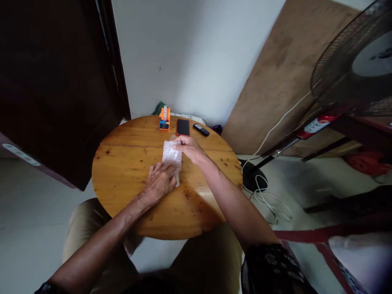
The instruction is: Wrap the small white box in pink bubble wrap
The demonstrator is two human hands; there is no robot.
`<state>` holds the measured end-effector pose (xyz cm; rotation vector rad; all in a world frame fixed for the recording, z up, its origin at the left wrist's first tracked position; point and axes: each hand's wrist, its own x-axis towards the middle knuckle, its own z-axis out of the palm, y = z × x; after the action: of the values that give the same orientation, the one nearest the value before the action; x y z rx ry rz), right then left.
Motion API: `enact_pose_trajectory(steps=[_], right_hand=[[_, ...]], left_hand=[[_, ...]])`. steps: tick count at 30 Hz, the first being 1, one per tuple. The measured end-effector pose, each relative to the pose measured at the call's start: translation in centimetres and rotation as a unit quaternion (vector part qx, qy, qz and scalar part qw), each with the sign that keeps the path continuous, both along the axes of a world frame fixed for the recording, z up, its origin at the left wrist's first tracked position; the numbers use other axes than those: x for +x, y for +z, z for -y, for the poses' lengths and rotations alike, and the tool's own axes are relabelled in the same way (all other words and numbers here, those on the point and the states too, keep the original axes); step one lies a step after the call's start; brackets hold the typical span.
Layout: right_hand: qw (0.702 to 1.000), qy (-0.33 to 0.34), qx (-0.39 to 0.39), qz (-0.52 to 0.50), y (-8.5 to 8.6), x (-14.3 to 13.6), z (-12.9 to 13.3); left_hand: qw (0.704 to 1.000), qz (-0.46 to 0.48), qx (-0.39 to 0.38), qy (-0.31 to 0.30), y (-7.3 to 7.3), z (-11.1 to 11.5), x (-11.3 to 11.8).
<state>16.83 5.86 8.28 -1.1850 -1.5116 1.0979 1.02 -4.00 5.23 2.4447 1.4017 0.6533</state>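
A piece of clear bubble wrap lies near the middle of the round wooden table. Its upper right corner is pinched between the thumb and fingers of my right hand. My left hand rests over the lower part of the wrap, fingers bent and pressed on it, covering that part. A narrow end of the wrap sticks out to the right of my left hand. Whether anything is inside the wrap cannot be made out.
Along the table's back edge stand an orange tape dispenser, a dark phone with a red edge and a small black device. A standing fan and a loose white cable are at the right.
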Motion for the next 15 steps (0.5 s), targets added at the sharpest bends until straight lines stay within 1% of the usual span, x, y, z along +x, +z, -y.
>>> enact_pose_trajectory(steps=[2,5,7,9,11,12,15], right_hand=[[1.0,0.005,0.028,0.012,0.6,-0.3,0.9],[0.997,0.001,0.062,0.049,1.4,-0.6,2.4],[0.993,0.001,0.08,0.088,1.9,-0.8,3.5],[0.988,0.009,0.093,0.125,2.2,-0.9,5.1],[0.982,0.015,0.104,0.156,2.0,-1.0,7.0],[0.98,0.011,0.111,0.167,1.7,-1.1,8.1],[0.977,0.001,0.126,0.171,0.0,-1.4,11.3]], left_hand=[[0.999,0.004,0.02,0.028,-0.2,0.2,0.0],[0.993,0.032,0.055,0.104,-0.8,0.7,0.0],[0.983,0.059,0.061,0.162,-1.3,1.0,0.0],[0.973,0.097,0.055,0.202,-1.8,1.1,0.0],[0.965,0.139,0.044,0.219,-2.3,0.9,0.0],[0.963,0.156,0.037,0.218,-2.5,0.8,-0.1],[0.967,0.182,0.007,0.181,-2.9,0.5,-0.4]])
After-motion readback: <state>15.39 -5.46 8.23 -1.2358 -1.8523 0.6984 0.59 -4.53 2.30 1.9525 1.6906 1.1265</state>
